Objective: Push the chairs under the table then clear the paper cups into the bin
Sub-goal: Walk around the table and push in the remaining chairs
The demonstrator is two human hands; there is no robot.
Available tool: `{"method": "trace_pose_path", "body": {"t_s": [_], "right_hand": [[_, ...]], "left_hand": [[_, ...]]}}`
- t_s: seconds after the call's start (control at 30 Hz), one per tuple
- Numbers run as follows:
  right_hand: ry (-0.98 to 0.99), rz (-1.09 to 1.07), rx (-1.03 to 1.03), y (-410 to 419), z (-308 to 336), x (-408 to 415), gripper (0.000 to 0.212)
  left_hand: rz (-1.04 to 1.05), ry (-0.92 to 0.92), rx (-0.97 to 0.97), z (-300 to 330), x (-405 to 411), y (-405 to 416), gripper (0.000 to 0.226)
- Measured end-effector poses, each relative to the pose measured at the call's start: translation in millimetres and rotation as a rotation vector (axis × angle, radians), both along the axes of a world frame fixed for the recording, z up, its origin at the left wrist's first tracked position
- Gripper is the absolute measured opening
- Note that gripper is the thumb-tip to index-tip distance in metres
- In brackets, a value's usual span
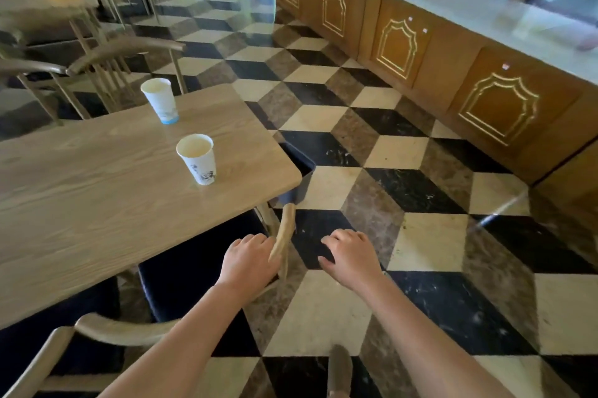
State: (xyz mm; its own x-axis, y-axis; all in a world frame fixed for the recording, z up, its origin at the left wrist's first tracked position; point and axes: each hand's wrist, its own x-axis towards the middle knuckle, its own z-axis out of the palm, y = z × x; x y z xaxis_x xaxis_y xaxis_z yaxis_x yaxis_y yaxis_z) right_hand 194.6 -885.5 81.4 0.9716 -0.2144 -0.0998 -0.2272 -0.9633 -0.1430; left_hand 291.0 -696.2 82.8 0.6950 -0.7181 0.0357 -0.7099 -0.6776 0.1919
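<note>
Wooden table [97,187] with two upright paper cups [196,158]

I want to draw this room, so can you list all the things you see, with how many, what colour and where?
paper cups: two, white, upright on the table
table: one, light wood, left
chairs: at least four, light wood with dark seats, around the table
bin: one, dark, on the floor beside the table's far corner
cabinets: one row, brown with gold trim, right
floor: black, cream and brown tiles
left hand: on the near chair's back
right hand: open, above the floor
</note>
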Motion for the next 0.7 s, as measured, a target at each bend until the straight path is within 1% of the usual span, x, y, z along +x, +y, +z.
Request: {"method": "trace_pose_path", "body": {"t_s": [0.17, 0.33, 0.4, 0.53, 0.7], "right_hand": [[-0.007, -0.019, 0.008, -60, -5, 2, 0.042], [0.016, -0.001, -0.014, -150, -5, 18, 0.044], [0.026, 0.018, -0.04, -184, -1, 30, 0.044], [0.005, 0.062, -0.096, -242, 8, 55, 0.034], [-0.009, 0.116, -0.124, -298, 8, 108, 0.037]], "left_hand": [[0.019, 0.016, 0.018, 2, 12, -66, 0.034], [0.055, 0.033, 0.037, 0, 21, -155, 0.044], [0.058, 0.043, 0.025, 2, 25, -191, 0.043], [0.092, 0.033, 0.004, 9, 41, -247, 0.041], [0.153, 0.015, -0.009, 12, 89, -299, 0.041]]}}
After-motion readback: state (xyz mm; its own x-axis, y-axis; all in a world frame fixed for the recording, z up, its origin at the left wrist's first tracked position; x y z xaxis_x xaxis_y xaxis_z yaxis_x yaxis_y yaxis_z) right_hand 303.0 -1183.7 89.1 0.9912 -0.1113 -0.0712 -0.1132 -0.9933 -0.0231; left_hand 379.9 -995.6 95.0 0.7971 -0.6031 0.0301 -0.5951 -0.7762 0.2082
